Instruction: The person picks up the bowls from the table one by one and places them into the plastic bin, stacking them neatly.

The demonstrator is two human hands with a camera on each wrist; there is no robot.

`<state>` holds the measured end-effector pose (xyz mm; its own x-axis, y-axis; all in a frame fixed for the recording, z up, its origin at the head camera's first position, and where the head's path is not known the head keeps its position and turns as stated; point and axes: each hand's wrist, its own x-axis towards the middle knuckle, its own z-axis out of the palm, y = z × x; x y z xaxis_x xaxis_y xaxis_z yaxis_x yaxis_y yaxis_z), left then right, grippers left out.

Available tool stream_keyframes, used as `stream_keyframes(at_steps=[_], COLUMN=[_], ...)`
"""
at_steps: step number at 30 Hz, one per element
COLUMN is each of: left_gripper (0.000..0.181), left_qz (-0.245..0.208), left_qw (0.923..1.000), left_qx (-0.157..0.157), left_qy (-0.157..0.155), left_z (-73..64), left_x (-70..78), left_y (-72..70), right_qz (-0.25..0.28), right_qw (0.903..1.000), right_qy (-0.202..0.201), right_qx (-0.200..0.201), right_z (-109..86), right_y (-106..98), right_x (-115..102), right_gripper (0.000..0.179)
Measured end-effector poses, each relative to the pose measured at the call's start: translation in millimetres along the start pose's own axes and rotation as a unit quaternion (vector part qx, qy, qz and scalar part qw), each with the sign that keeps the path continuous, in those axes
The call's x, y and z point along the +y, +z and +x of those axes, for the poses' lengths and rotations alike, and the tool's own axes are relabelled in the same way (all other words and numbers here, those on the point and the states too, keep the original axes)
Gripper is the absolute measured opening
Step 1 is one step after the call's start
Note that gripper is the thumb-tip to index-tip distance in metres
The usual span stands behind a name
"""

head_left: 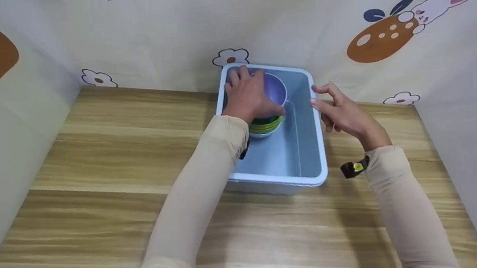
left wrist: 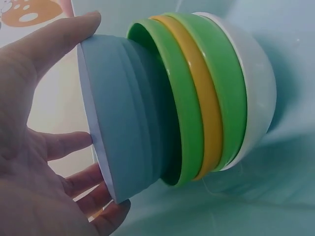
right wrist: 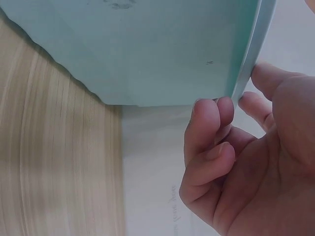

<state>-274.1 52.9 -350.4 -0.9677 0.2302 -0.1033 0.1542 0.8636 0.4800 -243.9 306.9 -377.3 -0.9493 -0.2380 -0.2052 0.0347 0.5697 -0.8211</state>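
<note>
My left hand (head_left: 248, 96) holds a purple-blue bowl (left wrist: 120, 118) by its rim, thumb on one side and fingers on the other. The bowl sits partly inside the top of a nested stack, tilted against it. Below it come a green bowl (left wrist: 179, 118), a yellow bowl (left wrist: 209, 123), another green bowl (left wrist: 226, 98) and a white bowl (left wrist: 261, 83) at the bottom. The stack stands in a light-blue plastic bin (head_left: 279, 180), toward its far left. At the bin's right rim, my right hand (head_left: 344, 115) grips with thumb and index finger, the other fingers curled below.
Wood-grain table surface (head_left: 112, 166) surrounds the bin. A patterned wall covering (head_left: 173, 38) rises close behind the bin, with more of it at the left and right sides. A small black band device (head_left: 354, 168) is on the right wrist.
</note>
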Motion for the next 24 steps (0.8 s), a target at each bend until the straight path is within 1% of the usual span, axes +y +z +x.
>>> stream_keyframes(at_steps=[9, 17, 24], left_gripper=[0.11, 0.106, 0.106], left_qz=[0.006, 0.005, 0.001], left_qw=[0.9999, 0.9998, 0.9996], left_qx=[-0.011, -0.02, -0.03], left_qy=[-0.003, 0.004, 0.0], left_z=[-2.5, -5.3, -3.7], left_x=[1.0, -0.3, -0.6], left_y=[1.9, 4.1, 2.6], right_qz=[-0.01, -0.007, -0.001], right_qw=[0.9999, 0.9999, 0.9999], right_qy=[-0.001, 0.009, 0.0], right_qx=[-0.006, -0.011, -0.012], right_z=[-0.2, -1.5, 0.4], right_y=[-1.0, -1.6, -1.8], right_x=[1.1, 1.2, 0.7], right_gripper=[0.056, 0.056, 0.054])
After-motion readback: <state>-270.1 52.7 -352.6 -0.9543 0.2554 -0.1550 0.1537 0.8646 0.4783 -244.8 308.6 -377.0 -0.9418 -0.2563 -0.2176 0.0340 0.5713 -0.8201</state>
